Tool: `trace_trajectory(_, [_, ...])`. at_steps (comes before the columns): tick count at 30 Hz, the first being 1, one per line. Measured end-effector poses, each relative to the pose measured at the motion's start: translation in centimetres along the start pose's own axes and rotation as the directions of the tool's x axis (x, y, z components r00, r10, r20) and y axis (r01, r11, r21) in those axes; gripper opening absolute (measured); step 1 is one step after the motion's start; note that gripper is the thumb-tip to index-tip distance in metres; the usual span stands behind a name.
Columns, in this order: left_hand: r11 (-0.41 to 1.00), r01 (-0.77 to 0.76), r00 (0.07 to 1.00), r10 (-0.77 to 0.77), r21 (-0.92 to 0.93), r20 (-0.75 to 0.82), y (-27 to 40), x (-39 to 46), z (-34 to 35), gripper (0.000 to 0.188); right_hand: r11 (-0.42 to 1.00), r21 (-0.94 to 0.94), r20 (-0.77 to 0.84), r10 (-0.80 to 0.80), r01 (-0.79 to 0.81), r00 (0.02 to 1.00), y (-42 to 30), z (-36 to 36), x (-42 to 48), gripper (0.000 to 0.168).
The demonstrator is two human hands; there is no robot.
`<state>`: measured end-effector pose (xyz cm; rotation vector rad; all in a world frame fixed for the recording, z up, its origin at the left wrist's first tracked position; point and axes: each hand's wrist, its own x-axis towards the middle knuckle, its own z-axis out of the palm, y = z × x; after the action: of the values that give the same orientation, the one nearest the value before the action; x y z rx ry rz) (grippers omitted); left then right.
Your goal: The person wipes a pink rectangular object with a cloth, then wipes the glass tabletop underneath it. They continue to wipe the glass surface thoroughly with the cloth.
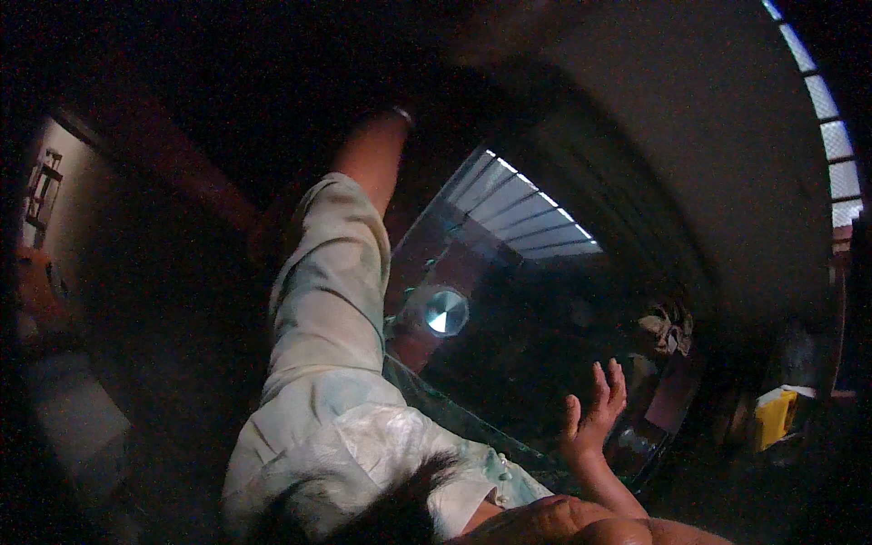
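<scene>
My left arm, in a pale, loose sleeve (327, 293), stretches up the view. Past the cuff shows the bare left forearm (371, 160), with a small glint near the wrist. The left hand itself is lost in darkness, so whatever it touches is hidden. On the right, my right hand (599, 409) is raised with its fingers apart and holds nothing. It appears above or beside the edge of a dark glass tabletop (470, 402). A round, shiny metal disc (446, 313) shows on or under the glass; I cannot tell which.
The glass reflects a barred window (524, 211). Beyond my right hand are a crumpled cloth-like thing (667, 330) and a yellow object (775, 419). A paned window (821, 102) runs along the right rim. A dim rack (44, 187) stands at far left. Much is too dark to make out.
</scene>
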<state>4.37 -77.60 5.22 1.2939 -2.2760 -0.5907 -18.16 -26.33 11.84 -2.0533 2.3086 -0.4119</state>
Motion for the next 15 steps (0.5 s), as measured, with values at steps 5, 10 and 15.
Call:
trace_trajectory(5, [0.991,-0.104,0.990,0.111,-0.080,0.083,2.7,3.5,0.9,0.055,1.000,-0.003,-0.011,0.031,-0.031,0.999,-2.5,-0.9,1.4,0.055])
trace_trajectory(10, [0.985,-0.120,0.987,0.132,-0.128,0.095,1.3,1.8,0.4,0.055,0.999,-0.015,0.000,0.047,-0.047,0.999,-3.5,-2.8,4.4,0.055])
trace_trajectory(15, [0.989,-0.118,0.991,0.123,-0.083,0.058,-5.4,-5.0,-0.1,0.054,0.999,-0.026,-0.033,0.027,-0.027,0.999,-8.2,-1.1,3.0,0.054])
